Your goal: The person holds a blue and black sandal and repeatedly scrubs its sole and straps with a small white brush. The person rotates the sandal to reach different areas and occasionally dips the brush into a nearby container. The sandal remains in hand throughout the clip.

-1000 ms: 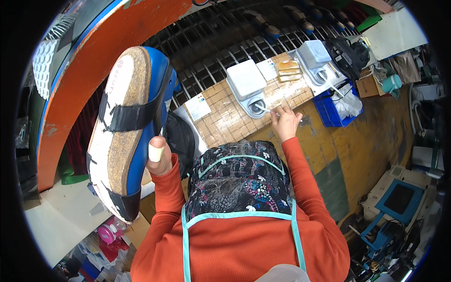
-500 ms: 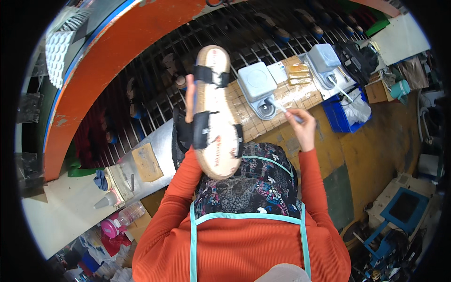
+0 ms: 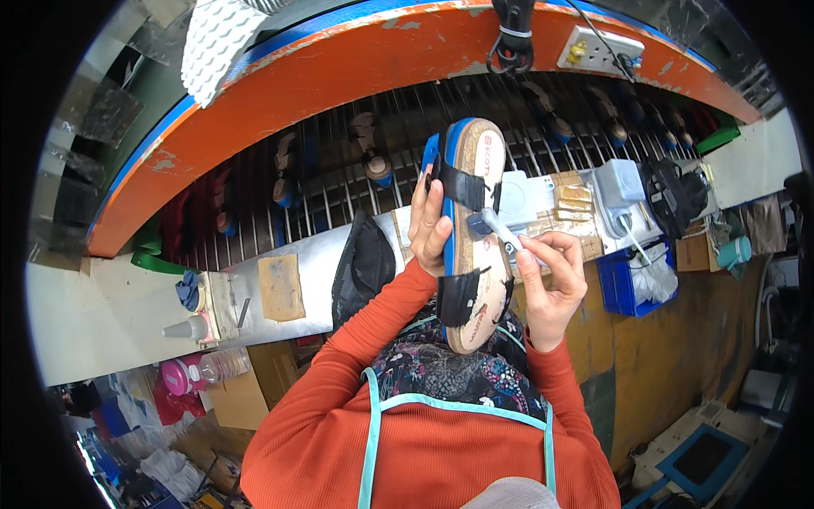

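- The sandal (image 3: 471,237) stood upright between the left hand (image 3: 431,225) and the right hand (image 3: 551,284), filling the gap between them and blocking a straight reach to the bench behind.
- The brush (image 3: 496,229) in the right hand crossed the sole, closing the space on that side.
- Behind the sandal, grey glue pots (image 3: 619,182) and tan blocks (image 3: 575,199) crowded the bench top.
- To the left, a black mesh piece (image 3: 363,263) and a tan pad (image 3: 281,287) lay well apart, with bare metal between them.
- The wire rack (image 3: 339,182) beyond held sandals in rows, and the orange rim (image 3: 280,76) hung over it.
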### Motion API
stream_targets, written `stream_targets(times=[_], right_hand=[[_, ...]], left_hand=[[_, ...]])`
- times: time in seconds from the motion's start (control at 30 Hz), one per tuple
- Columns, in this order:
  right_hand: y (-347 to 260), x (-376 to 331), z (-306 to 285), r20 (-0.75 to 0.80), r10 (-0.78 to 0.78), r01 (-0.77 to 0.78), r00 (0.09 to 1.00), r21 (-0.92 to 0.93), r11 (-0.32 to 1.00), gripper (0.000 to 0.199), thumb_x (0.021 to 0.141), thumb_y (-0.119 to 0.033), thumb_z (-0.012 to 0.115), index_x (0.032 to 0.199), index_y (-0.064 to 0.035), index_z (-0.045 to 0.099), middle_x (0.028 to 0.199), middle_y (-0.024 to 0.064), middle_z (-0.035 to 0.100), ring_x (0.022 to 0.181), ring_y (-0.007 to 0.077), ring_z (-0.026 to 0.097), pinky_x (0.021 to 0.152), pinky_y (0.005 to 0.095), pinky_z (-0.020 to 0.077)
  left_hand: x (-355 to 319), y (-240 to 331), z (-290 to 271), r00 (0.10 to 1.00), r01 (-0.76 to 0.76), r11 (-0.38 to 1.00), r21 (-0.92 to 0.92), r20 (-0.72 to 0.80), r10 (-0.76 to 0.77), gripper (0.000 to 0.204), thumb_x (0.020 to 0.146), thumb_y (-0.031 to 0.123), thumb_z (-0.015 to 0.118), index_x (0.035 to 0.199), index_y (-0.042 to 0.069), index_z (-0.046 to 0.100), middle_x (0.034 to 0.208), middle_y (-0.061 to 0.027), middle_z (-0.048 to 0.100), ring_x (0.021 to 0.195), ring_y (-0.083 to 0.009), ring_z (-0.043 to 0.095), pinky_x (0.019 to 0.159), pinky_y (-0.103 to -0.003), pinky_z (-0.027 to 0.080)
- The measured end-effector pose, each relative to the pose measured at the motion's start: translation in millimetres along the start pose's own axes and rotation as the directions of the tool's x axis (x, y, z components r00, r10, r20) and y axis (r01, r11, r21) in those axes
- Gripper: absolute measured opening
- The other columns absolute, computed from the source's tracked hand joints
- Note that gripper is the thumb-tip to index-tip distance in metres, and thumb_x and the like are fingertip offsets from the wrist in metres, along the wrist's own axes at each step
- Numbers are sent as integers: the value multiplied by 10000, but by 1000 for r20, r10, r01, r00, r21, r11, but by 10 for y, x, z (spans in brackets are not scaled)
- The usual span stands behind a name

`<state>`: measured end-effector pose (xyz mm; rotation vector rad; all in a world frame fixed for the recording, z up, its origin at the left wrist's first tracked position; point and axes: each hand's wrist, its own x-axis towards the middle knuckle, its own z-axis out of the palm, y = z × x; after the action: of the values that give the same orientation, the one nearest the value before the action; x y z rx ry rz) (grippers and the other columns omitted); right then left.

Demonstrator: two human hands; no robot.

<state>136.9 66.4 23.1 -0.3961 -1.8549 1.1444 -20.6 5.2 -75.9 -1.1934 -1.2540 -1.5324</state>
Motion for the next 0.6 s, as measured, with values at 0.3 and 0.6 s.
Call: stream_targets(times=[0.3, 0.6], right_hand=[[25, 318, 72, 22, -2, 5, 1000, -115, 993, 189, 815, 11, 709, 999, -19, 733, 971, 66, 549, 835, 129, 534, 632, 218, 453], [90, 743, 38, -2, -320, 293, 948, -395, 871, 228, 750, -121, 791, 974, -154, 763, 969, 11, 597, 711, 112, 515, 789, 300, 327]], left_hand=[[-5, -66, -125, 999, 8, 1000, -28, 47, -7, 774, 716, 252, 820, 1358, 248, 388, 1484, -195, 386, 1259, -545, 431, 1019, -652, 362], [18, -76, -122, 998, 58, 996, -72, 44, -55, 684, 728, 214, 802, 1298, 244, 425, 1473, -173, 409, 1232, -556, 452, 1003, -665, 369]])
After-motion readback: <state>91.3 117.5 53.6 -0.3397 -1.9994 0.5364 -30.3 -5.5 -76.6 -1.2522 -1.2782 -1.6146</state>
